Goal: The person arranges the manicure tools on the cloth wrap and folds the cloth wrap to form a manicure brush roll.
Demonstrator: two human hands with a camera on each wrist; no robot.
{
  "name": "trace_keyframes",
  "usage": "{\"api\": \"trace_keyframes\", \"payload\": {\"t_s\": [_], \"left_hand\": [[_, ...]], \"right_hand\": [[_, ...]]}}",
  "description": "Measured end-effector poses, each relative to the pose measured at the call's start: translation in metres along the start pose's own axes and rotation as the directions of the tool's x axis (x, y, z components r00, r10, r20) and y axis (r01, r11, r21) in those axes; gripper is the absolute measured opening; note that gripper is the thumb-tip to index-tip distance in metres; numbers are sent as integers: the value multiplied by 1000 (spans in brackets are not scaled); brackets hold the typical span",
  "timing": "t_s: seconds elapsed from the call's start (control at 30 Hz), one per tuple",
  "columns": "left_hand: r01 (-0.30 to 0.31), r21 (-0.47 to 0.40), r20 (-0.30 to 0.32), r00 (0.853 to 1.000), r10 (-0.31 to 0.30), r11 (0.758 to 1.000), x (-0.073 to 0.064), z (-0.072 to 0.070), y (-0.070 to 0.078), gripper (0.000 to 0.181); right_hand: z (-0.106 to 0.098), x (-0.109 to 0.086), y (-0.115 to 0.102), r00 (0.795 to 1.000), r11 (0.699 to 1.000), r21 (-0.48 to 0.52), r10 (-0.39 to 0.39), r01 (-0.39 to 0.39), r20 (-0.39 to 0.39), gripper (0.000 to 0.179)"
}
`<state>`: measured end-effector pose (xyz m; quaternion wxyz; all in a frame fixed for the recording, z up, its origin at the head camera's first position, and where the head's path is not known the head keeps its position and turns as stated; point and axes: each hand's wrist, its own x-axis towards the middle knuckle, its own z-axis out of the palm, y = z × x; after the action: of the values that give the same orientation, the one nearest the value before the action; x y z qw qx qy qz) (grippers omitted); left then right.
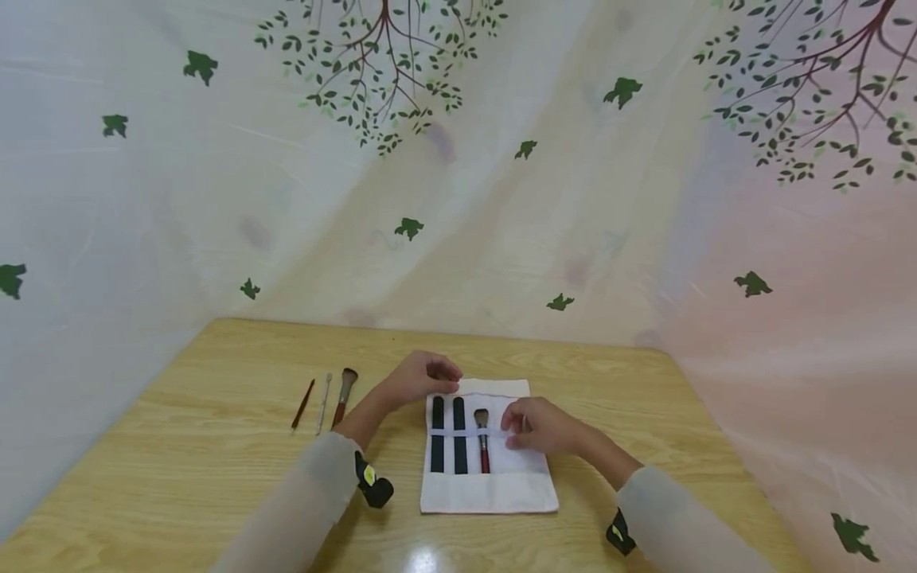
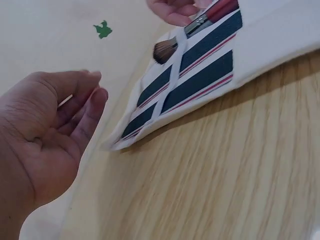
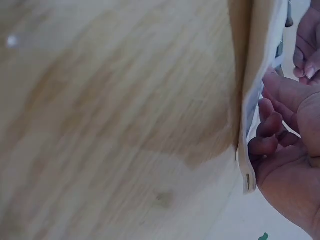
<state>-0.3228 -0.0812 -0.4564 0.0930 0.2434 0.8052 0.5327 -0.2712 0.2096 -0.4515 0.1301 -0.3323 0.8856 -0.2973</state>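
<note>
A white fabric brush case (image 1: 494, 495) lies spread on the table. Two dark green strips (image 1: 438, 434) and a makeup brush (image 1: 482, 439) with a red handle sit under its white elastic band (image 1: 447, 433). My left hand (image 1: 423, 376) is at the case's top left corner; in the left wrist view its bent fingers and thumb hold nothing. Over the right half of the case is my right hand (image 1: 540, 426), thumb and fingers bent around the band's line beside the brush. I cannot tell whether they pinch the band. In the right wrist view the curled fingers (image 3: 267, 125) are against the case's edge.
Left of the case, on the wooden table (image 1: 179, 477), lie a thin dark red brush (image 1: 302, 406), a slim pale tool (image 1: 325, 402) and another red-handled brush (image 1: 345, 396), partly behind the left forearm. A leaf-patterned cloth (image 1: 458, 263) hangs behind the table.
</note>
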Motion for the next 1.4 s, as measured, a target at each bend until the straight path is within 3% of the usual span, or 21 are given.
{"api": "trace_keyframes", "payload": {"t_s": [0.1,0.3,0.63,0.83,1.13,1.4], "left_hand": [[45,48,-77,996,-41,998,-7,-10,-1,23],[150,106,-194,973,-127,983,-23,-34,-1,20],[174,158,-235,963,-135,972,-50,-85,-11,23],[201,219,-257,956,-143,955,-70,-107,-13,24],[273,344,-253,948,-191,898,-91,-113,-23,18],[230,434,-221,964,-145,871,-87,-96,-26,33]], "right_hand": [[5,-3,1,999,1000,-8,-13,13,-32,15],[13,-8,6,998,1000,-24,10,-11,-66,14],[13,-11,2,996,998,18,68,-67,-58,13],[14,-10,1,997,999,24,50,-49,-59,12],[12,-7,-1,996,997,49,67,-64,-53,9],[9,-7,-1,997,997,73,39,-35,-62,4]]}}
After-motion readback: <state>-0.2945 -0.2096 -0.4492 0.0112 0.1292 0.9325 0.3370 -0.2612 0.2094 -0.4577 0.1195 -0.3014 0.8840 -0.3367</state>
